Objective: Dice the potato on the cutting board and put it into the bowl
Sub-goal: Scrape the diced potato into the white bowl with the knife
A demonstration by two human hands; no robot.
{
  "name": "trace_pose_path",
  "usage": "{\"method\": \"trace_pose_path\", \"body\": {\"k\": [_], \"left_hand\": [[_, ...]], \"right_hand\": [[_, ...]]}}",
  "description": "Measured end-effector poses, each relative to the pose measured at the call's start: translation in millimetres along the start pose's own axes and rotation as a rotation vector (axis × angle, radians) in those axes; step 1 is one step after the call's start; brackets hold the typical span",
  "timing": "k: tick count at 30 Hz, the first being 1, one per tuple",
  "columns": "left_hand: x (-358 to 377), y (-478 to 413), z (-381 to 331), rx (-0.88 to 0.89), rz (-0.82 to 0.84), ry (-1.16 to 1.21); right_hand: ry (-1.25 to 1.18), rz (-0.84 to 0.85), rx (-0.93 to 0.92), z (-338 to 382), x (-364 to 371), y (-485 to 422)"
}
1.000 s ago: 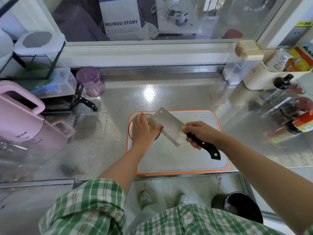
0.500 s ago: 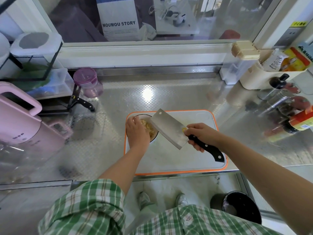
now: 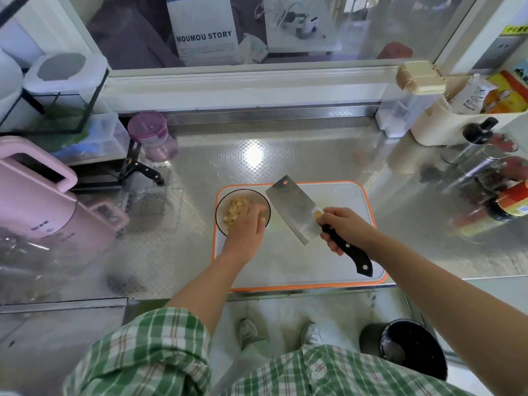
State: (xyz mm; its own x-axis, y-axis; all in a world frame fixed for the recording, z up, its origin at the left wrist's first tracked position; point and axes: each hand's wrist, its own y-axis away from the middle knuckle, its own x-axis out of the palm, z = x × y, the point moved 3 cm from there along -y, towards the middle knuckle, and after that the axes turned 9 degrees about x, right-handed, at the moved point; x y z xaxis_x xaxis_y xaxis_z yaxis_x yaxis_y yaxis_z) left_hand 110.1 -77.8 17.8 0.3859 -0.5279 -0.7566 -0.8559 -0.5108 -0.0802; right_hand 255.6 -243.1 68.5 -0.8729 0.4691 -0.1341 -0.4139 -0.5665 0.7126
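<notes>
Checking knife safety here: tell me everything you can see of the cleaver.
The cleaver has a rectangular steel-looking blade with a hole in its far corner, a yellow sticker near the handle, and a black handle with pale rivets. The right hand grips the handle close to the blade. It is held tilted over the cutting board, far end beside the bowl.

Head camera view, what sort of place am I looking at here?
Probably a kitchen prep area: a steel counter, a cutting board, a cleaver held in the right hand, and sauce bottles at the side.
</notes>
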Motion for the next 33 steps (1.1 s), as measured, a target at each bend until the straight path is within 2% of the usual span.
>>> {"method": "trace_pose_path", "body": {"k": [3,9,11,13,15,16,18,19,20,22,28,30,33], "left_hand": [[8.7,14.5,-1.6,0.067,0.075,-0.047],[10.9,33.5,-6.2,0.126,0.044,-0.052],[8.7,41.6,-10.9,0.136,0.017,-0.037],[1.2,48.7,-14.7,0.093,-0.087,0.019],[-9.6,51.6,-22.3,-0.086,-0.276,0.230],[-13.9,50.5,-24.8,-0.241,-0.389,0.476],[-16.1,45.1,-31.7,-0.543,-0.562,1.114],[-15.4,42.5,-34.6,-0.616,-0.623,1.338],[-14.3,39.7,-36.2,-0.637,-0.648,1.449],[-12.0,37.1,-42.2,-0.624,-0.638,1.540],[14.4,24.5,-59.9,-0.568,-0.507,1.430],[25.7,19.4,-65.5,-0.534,-0.427,1.180],[45.5,9.9,-68.7,-0.333,-0.211,0.648]], "right_hand": [[-0.017,0.005,-0.016,0.2,1.9,-1.5],[-0.019,0.029,-0.053,0.2,5.5,0.7],[-0.016,0.028,-0.068,0.6,5.3,1.6],[-0.020,0.026,-0.081,0.9,4.6,2.0],[-0.029,0.021,-0.093,1.2,3.5,2.1],[-0.034,0.018,-0.097,1.2,3.0,1.9],[-0.051,0.016,-0.106,0.2,1.9,1.9],[-0.062,0.019,-0.111,-0.7,1.1,2.0],[-0.070,0.021,-0.116,-2.2,-0.3,2.0],[-0.078,0.021,-0.124,-6.1,-4.1,2.1],[-0.145,-0.069,-0.111,-30.1,-31.6,2.0],[-0.161,-0.113,-0.093,-41.4,-42.6,1.3],[-0.211,-0.188,-0.071,-58.5,-59.5,0.0]]}}
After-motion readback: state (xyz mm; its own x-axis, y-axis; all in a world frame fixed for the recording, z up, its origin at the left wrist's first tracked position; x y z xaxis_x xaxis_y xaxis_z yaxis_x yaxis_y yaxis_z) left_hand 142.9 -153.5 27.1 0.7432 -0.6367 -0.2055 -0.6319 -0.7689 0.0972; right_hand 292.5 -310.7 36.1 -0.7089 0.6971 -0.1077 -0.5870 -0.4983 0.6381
